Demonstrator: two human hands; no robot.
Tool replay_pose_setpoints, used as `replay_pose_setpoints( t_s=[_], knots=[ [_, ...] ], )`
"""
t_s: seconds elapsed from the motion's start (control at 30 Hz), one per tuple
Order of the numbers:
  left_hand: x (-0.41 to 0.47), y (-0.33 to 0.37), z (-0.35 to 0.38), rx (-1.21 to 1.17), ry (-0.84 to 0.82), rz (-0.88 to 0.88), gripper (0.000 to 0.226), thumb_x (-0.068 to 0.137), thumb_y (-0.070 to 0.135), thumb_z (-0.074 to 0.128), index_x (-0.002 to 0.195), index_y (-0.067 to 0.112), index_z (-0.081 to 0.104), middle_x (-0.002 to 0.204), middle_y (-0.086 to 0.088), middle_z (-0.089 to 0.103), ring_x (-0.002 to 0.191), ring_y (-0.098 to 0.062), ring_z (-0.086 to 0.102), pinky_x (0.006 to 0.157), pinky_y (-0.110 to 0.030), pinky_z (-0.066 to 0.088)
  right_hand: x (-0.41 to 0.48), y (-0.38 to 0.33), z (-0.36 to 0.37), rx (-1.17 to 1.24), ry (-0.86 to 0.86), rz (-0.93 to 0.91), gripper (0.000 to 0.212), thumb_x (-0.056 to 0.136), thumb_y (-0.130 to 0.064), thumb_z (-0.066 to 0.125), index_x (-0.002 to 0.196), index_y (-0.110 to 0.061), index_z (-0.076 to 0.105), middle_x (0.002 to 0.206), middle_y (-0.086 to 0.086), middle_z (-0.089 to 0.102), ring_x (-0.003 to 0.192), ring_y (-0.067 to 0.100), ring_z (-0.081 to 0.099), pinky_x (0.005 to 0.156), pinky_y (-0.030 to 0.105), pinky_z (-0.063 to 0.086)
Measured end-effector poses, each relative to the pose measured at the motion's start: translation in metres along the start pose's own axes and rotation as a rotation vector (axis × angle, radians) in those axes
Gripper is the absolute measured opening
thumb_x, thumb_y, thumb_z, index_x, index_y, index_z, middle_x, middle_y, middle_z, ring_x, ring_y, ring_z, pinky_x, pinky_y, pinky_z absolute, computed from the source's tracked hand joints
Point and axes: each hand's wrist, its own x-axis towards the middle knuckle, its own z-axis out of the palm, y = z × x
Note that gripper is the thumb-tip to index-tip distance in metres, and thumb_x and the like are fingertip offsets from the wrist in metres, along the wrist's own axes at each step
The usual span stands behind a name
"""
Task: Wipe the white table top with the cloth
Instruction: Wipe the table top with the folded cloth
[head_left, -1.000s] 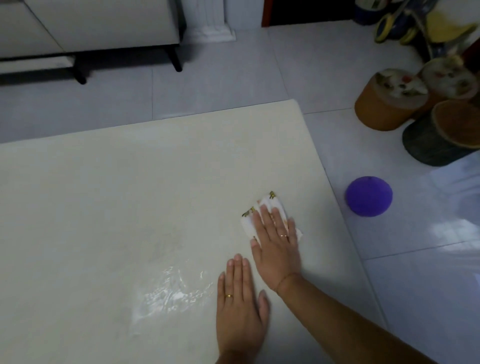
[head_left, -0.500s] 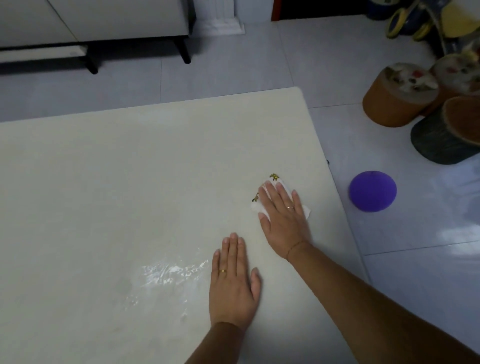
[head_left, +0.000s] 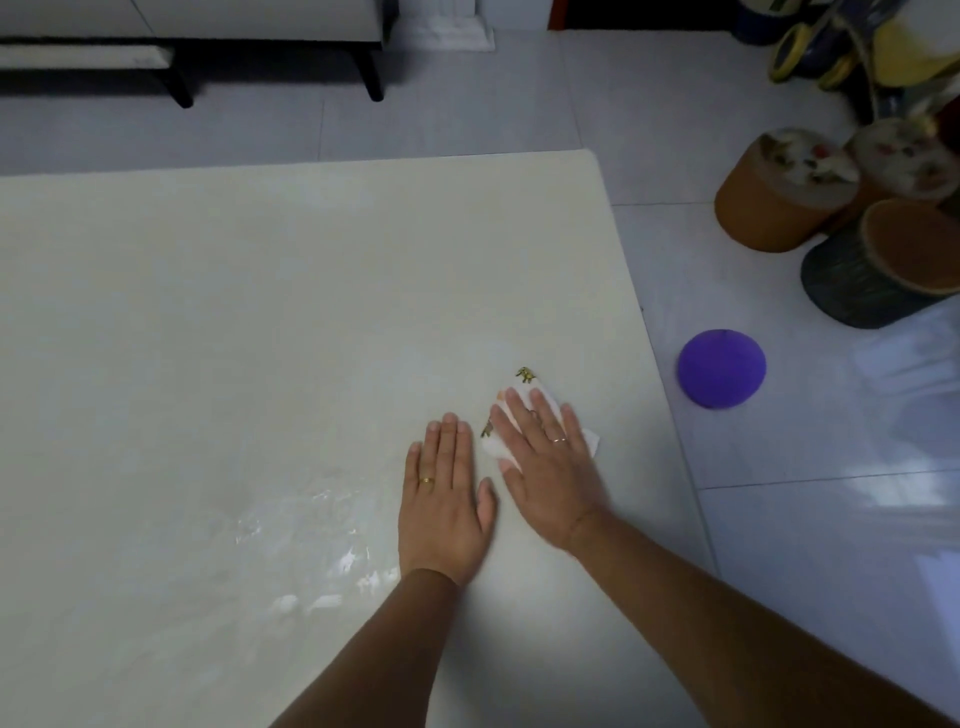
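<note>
Two hands (head_left: 445, 501) (head_left: 551, 470), one cloth (head_left: 527, 387), one white table (head_left: 260, 322), one purple ball (head_left: 721, 369), three round stools (head_left: 779, 202) (head_left: 914, 161) (head_left: 883, 275)

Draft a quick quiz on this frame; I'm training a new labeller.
1. True or false: the left hand presses the cloth.
2. The wet sheen on the table lies: A left of the left hand; B at the far edge; C under the cloth.
3. Fill in: the purple ball lies on the ___.
Key: 1 false, the right hand presses it, fingers straight; 2 A; 3 floor.
</note>
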Motion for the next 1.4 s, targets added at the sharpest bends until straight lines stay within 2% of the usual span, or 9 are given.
replay_pose_setpoints(
  t_s=[0.1, 0.3, 0.53, 0.6, 0.77, 0.87, 1.0, 1.23, 1.4],
  knots=[
    [-0.014, 0.0, -0.001, -0.02, 0.018, -0.059, 0.062, 0.094, 0.035, 0.031, 0.146, 0.003, 0.034, 0.155, -0.014, 0.031, 0.144, -0.028, 0.025, 0.119, -0.04, 0.007, -0.015, 0.037, 0.0, -0.032, -0.008, -0.033, 0.058, 0.092, -0.036, 0.029, 0.148, -0.019, 0.027, 0.158, 0.004, 0.02, 0.145, 0.026, 0.018, 0.113, 0.052, 0.02],
    [-0.106, 0.021, 0.012, -0.099, -0.005, 0.013, 0.063, 0.093, 0.035, 0.036, 0.147, 0.003, 0.033, 0.157, -0.01, 0.025, 0.146, -0.023, 0.02, 0.117, -0.042, 0.016, -0.027, -0.011, 0.004, 0.051, 0.049, 0.558, 0.062, 0.091, -0.038, 0.023, 0.147, -0.013, 0.029, 0.155, 0.011, 0.025, 0.143, 0.033, 0.021, 0.113, 0.055, 0.013],
    [-0.117, 0.024, 0.015, -0.058, -0.045, -0.018, 0.065, 0.092, 0.036, 0.036, 0.149, 0.005, 0.03, 0.157, -0.011, 0.026, 0.147, -0.023, 0.018, 0.119, -0.042, 0.014, -0.072, -0.002, 0.006, 0.013, -0.037, -0.036, 0.059, 0.094, -0.039, 0.03, 0.149, -0.019, 0.026, 0.159, 0.003, 0.016, 0.146, 0.024, 0.01, 0.115, 0.051, 0.016],
    [-0.118, 0.025, 0.014, -0.051, -0.05, -0.03, 0.066, 0.092, 0.036, 0.036, 0.15, 0.006, 0.028, 0.158, -0.01, 0.024, 0.147, -0.022, 0.017, 0.119, -0.042, 0.014, -0.076, 0.019, 0.004, 0.001, -0.055, 0.008, 0.059, 0.094, -0.038, 0.03, 0.149, -0.019, 0.025, 0.159, 0.002, 0.016, 0.146, 0.023, 0.01, 0.114, 0.052, 0.018],
    [-0.118, 0.025, 0.015, -0.04, -0.042, -0.04, 0.065, 0.093, 0.035, 0.033, 0.15, 0.005, 0.027, 0.159, -0.01, 0.023, 0.148, -0.023, 0.017, 0.12, -0.042, 0.013, -0.087, -0.031, 0.007, 0.085, 0.013, 0.476, 0.061, 0.092, -0.039, 0.025, 0.148, -0.015, 0.027, 0.156, 0.01, 0.022, 0.144, 0.031, 0.017, 0.114, 0.055, 0.014],
    [-0.119, 0.024, 0.015, -0.043, -0.024, -0.029, 0.062, 0.094, 0.033, 0.032, 0.149, 0.004, 0.03, 0.157, -0.012, 0.025, 0.147, -0.025, 0.02, 0.119, -0.043, 0.015, -0.115, -0.061, 0.009, 0.078, -0.031, 0.282, 0.059, 0.095, -0.04, 0.023, 0.149, -0.016, 0.025, 0.158, 0.007, 0.019, 0.146, 0.027, 0.011, 0.114, 0.053, 0.014],
    [-0.118, 0.024, 0.015, -0.04, -0.004, -0.025, 0.062, 0.092, 0.03, 0.031, 0.149, 0.004, 0.03, 0.157, -0.013, 0.026, 0.147, -0.024, 0.02, 0.119, -0.042, 0.013, -0.141, -0.019, 0.008, 0.006, -0.061, -0.032, 0.057, 0.097, -0.039, 0.024, 0.149, -0.018, 0.025, 0.158, 0.004, 0.018, 0.146, 0.024, 0.01, 0.113, 0.051, 0.018],
    [-0.118, 0.025, 0.017, -0.042, -0.007, -0.038, 0.063, 0.092, 0.03, 0.029, 0.15, 0.004, 0.027, 0.158, -0.012, 0.022, 0.147, -0.023, 0.018, 0.119, -0.04, 0.01, -0.156, -0.066, 0.013, 0.133, 0.026, 0.575, 0.059, 0.096, -0.037, 0.022, 0.15, -0.014, 0.021, 0.158, 0.01, 0.016, 0.146, 0.03, 0.011, 0.114, 0.055, 0.014],
    [-0.119, 0.024, 0.018, -0.048, 0.007, -0.035, 0.061, 0.093, 0.029, 0.028, 0.149, 0.004, 0.03, 0.157, -0.013, 0.027, 0.146, -0.023, 0.021, 0.119, -0.038, 0.007, -0.199, -0.069, 0.014, 0.066, -0.062, 0.123, 0.059, 0.095, -0.039, 0.027, 0.15, -0.018, 0.023, 0.158, 0.005, 0.016, 0.146, 0.026, 0.011, 0.113, 0.053, 0.018]
  ],
)
